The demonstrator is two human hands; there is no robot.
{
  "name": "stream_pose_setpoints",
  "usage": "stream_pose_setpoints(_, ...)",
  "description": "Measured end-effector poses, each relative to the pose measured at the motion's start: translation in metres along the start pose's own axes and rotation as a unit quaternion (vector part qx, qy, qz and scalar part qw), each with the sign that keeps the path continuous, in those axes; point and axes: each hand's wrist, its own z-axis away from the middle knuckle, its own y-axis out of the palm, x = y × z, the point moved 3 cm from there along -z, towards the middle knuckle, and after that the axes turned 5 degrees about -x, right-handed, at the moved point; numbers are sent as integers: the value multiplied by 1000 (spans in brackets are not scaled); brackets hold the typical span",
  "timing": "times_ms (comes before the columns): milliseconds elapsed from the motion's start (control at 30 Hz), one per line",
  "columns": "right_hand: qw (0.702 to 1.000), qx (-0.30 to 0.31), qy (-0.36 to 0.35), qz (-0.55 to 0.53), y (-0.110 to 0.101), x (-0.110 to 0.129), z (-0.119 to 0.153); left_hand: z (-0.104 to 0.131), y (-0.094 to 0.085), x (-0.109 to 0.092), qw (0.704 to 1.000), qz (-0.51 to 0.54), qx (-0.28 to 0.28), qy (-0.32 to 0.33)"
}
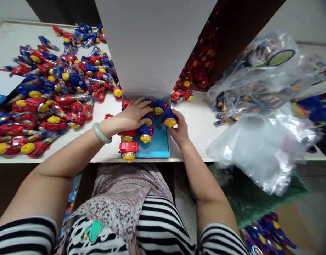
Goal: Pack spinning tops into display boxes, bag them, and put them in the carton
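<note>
A blue-bottomed box [155,149] with a tall white raised flap [155,42] lies in front of me. Inside it are red toys with yellow tips [128,147] along the left side and blue ones [145,134] beside them. My left hand [135,115], palm down with fingers somewhat spread, rests on the toys at the box's left. My right hand [179,129] holds a blue toy with a yellow tip [170,118] between thumb and fingers at the box's right edge. Another blue toy [160,106] sits just left of it.
A big pile of red and blue toys [59,79] covers the left of the white table [197,141]. More red toys [200,63] are behind the flap at the right. Clear plastic bags [258,141] lie at the right, partly over the front edge.
</note>
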Motion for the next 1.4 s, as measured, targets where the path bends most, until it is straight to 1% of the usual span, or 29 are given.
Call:
stream_pose_setpoints(100, 994, 110, -1, 5, -1, -4, -6, 2, 5, 6, 1000, 4, 5, -3)
stream_pose_setpoints(167, 984, 170, 5, 50, 1, -4, -9, 2, 7, 7, 1000, 11, 6, -1)
stream_pose_setpoints(267, 964, 219, 17, 152, 2, 6, -13, 1, 5, 4, 999, 40, 17, 3)
stream_pose_setpoints(333, 949, 234, 20, 208, -4, 18, -17, 4, -5, 5, 996, 87, -2, 5)
stream_pose_setpoints(367, 945, 235, 19, 224, -9, 24, -19, 7, -12, 9, 992, 118, -36, -2)
stream_pose_setpoints(400, 944, 232, 16, 233, -14, 31, -22, 12, -22, 17, 985, 147, -89, -20)
stream_pose_setpoints(433, 945, 225, 11, 235, -18, 36, -25, 20, -33, 29, 971, 171, -158, -50)
stream_pose_setpoints(500, 952, 205, -2, 227, -22, 40, -30, 43, -52, 62, 924, 188, -305, -135)
stream_pose_setpoints(533, 955, 197, -7, 223, -20, 39, -33, 58, -58, 79, 897, 181, -358, -183)
stream_pose_setpoints(567, 956, 196, -10, 219, -15, 37, -36, 74, -59, 95, 878, 170, -384, -228)
stream_pose_setpoints(600, 955, 202, -8, 218, -8, 33, -39, 90, -55, 109, 872, 157, -378, -269)
stream_pose_setpoints(633, 953, 212, -4, 219, 0, 29, -42, 104, -46, 118, 878, 144, -342, -301)
stream_pose_setpoints(667, 950, 222, 1, 221, 8, 24, -45, 117, -32, 124, 891, 131, -289, -325)
stream_pose_setpoints(733, 942, 242, 14, 231, 18, 17, -51, 138, 1, 126, 912, 106, -188, -350)
stream_pose_setpoints(767, 939, 251, 21, 236, 20, 14, -53, 146, 18, 124, 914, 98, -165, -358)
stream_pose_setpoints(833, 932, 273, 36, 236, 16, 12, -57, 159, 43, 119, 904, 99, -173, -378)
stream_pose_setpoints(900, 935, 270, 45, 226, 4, 15, -59, 168, 55, 117, 890, 114, -196, -395)
stream_pose_setpoints(933, 944, 245, 42, 219, -4, 21, -60, 170, 54, 117, 885, 126, -205, -399)
stream_pose_setpoints(1000, 970, 146, 34, 191, -18, 40, -62, 174, 43, 115, 866, 207, -226, -394)
stream_pose_setpoints(1067, 990, 49, 27, 132, -22, 68, -62, 171, 23, 104, 823, 373, -236, -358)
stream_pose_setpoints(1100, 995, 34, 25, 91, -17, 84, -62, 167, 11, 93, 791, 464, -228, -327)
stream_pose_setpoints(1133, 998, 41, 22, 47, -8, 101, -62, 160, 0, 77, 761, 541, -210, -290)
stream_pose_setpoints(1167, 998, 61, 18, 4, 5, 118, -63, 151, -11, 58, 741, 593, -184, -255)
stream_pose_setpoints(1200, 996, 83, 14, -34, 18, 134, -64, 141, -20, 38, 732, 626, -154, -222)
stream_pose_setpoints(1233, 993, 96, 14, -61, 30, 148, -65, 129, -27, 17, 732, 643, -120, -190)
stream_pose_setpoints(1300, 993, 75, 23, -83, 43, 161, -69, 106, -36, -19, 750, 644, -63, -135)
stream_pose_setpoints(1333, 995, 53, 27, -81, 42, 161, -70, 97, -39, -30, 768, 629, -47, -111)
stream_pose_setpoints(1367, 996, 40, 28, -69, 37, 156, -69, 90, -41, -33, 789, 606, -46, -93)
stream_pose_setpoints(1400, 998, 25, 25, -50, 26, 147, -67, 87, -43, -29, 810, 577, -64, -84)
